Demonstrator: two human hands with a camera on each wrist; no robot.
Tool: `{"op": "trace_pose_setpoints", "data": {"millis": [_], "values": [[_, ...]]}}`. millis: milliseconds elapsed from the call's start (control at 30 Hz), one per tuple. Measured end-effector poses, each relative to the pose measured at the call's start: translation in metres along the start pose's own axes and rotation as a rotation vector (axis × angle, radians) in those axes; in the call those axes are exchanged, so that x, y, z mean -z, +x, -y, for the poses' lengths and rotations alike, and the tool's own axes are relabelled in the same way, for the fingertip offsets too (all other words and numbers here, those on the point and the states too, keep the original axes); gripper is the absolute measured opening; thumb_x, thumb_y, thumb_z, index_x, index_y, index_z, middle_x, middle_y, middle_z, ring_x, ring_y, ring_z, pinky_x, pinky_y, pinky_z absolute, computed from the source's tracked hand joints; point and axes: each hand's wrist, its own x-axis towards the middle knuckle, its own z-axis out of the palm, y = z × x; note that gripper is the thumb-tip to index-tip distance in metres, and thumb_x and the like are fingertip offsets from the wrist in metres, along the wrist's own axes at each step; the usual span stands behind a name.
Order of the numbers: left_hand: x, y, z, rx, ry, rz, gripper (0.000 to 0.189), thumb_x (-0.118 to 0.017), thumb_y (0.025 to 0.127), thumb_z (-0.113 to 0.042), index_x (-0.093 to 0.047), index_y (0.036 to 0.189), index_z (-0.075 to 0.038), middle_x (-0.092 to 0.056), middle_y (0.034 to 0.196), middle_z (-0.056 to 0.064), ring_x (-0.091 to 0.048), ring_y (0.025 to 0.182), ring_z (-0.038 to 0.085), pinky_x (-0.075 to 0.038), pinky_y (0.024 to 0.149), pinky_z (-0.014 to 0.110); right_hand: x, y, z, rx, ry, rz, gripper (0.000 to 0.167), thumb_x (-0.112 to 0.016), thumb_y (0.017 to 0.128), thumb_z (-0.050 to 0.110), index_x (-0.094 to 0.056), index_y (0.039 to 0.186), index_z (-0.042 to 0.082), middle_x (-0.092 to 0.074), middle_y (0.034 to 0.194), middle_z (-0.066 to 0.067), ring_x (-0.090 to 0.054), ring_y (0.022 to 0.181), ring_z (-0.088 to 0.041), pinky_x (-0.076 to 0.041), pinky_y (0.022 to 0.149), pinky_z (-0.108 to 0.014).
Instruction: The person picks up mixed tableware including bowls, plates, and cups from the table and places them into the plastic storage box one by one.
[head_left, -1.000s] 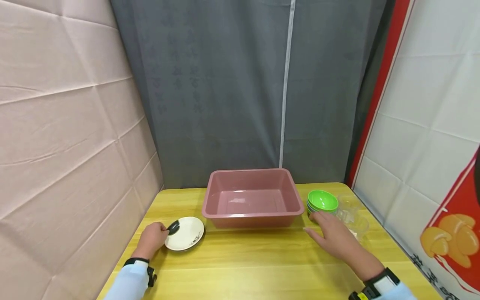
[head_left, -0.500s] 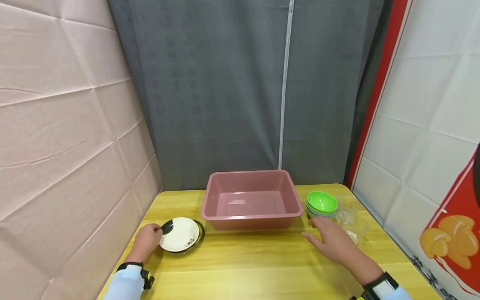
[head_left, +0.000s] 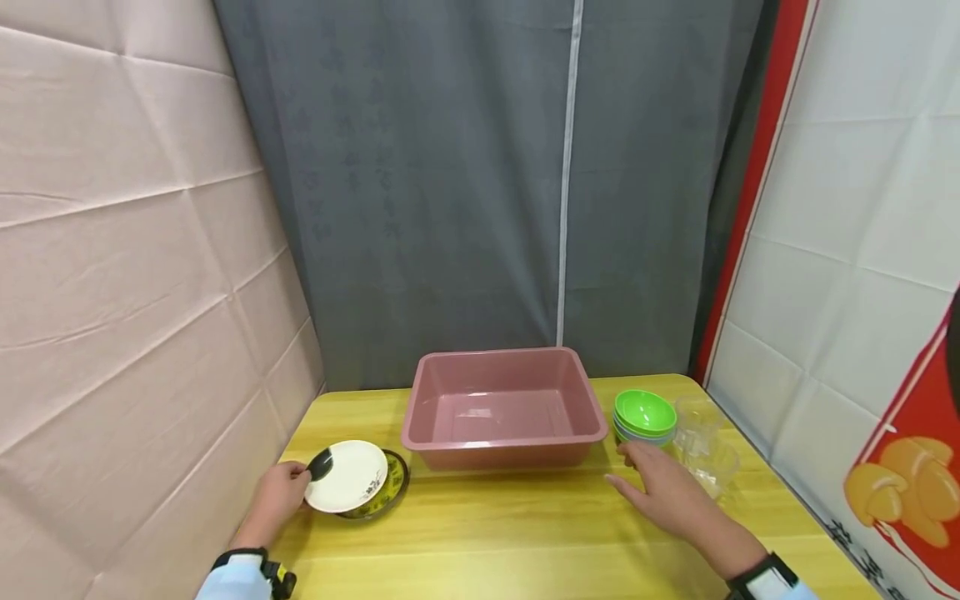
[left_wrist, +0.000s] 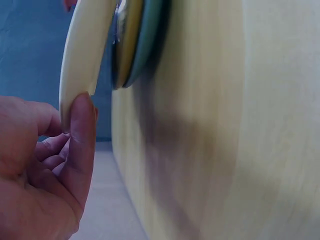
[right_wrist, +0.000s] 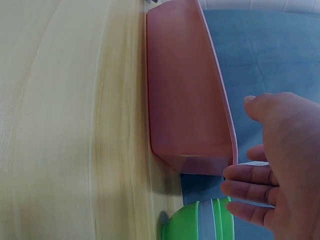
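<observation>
My left hand [head_left: 276,498] pinches the rim of a white plate [head_left: 351,479] with a black patch and a small floral print. In the left wrist view the plate [left_wrist: 85,50] is raised above the stack, thumb and fingers on its edge. Under it, partly covered, lie more plates, the upper one yellow-patterned with a dark rim [head_left: 392,492]. My right hand [head_left: 667,487] hovers with relaxed, parted fingers and holds nothing. Just beyond its fingertips stands a stack of nested bowls [head_left: 645,414], bright green on top.
A pink rectangular basin [head_left: 504,408] stands at the back middle of the wooden table [head_left: 495,542]. Clear glass or plastic cups [head_left: 705,446] stand right of the bowls. A grey curtain [head_left: 450,183] hangs behind, with fabric walls on both sides.
My left hand has drawn the white plate leftward, uncovering more of the yellow-patterned plate beneath. The right hand has hardly moved.
</observation>
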Motion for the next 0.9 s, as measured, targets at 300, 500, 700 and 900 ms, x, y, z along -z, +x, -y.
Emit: {"op": "trace_pose_setpoints", "data": {"millis": [300, 500, 700, 900], "values": [[0.03, 0.0, -0.013, 0.05, -0.126, 0.005, 0.036, -0.055, 0.109, -0.009, -0.062, 0.125, 0.023, -0.069, 0.11, 0.034, -0.071, 0.082, 0.027, -0.063, 0.067, 0.036, -0.001, 0.006, -0.007, -0.108, 0.225, 0.053, 0.049, -0.075, 0.106, 0.047, -0.063, 0.133, 0.008, -0.07, 0.118, -0.005, -0.07, 0.106, -0.024, -0.061, 0.09, -0.047], [0.039, -0.003, -0.041, 0.054, -0.238, 0.019, 0.038, -0.054, 0.111, -0.012, -0.062, 0.127, 0.022, -0.071, 0.108, 0.029, -0.071, 0.08, 0.022, -0.064, 0.069, 0.032, 0.0, 0.012, -0.006, -0.081, 0.229, 0.042, 0.048, -0.074, 0.107, 0.045, -0.063, 0.133, 0.006, -0.069, 0.116, -0.005, -0.068, 0.101, -0.018, -0.061, 0.086, -0.042], [0.038, -0.012, -0.074, 0.046, -0.266, 0.042, 0.041, -0.056, 0.113, -0.015, -0.063, 0.133, 0.02, -0.073, 0.112, 0.028, -0.072, 0.082, 0.021, -0.064, 0.071, 0.032, -0.001, 0.015, 0.003, -0.04, 0.278, 0.029, 0.043, -0.077, 0.106, 0.04, -0.064, 0.13, 0.007, -0.067, 0.11, -0.001, -0.065, 0.096, -0.01, -0.061, 0.083, -0.038], [0.03, -0.017, -0.1, 0.005, -0.321, 0.064, 0.04, -0.059, 0.111, -0.014, -0.065, 0.133, 0.018, -0.074, 0.113, 0.025, -0.071, 0.081, 0.02, -0.064, 0.071, 0.032, -0.004, 0.023, 0.016, 0.009, 0.352, 0.023, 0.031, -0.076, 0.107, 0.036, -0.066, 0.126, 0.013, -0.067, 0.105, 0.006, -0.066, 0.096, -0.011, -0.063, 0.085, -0.039]]}}
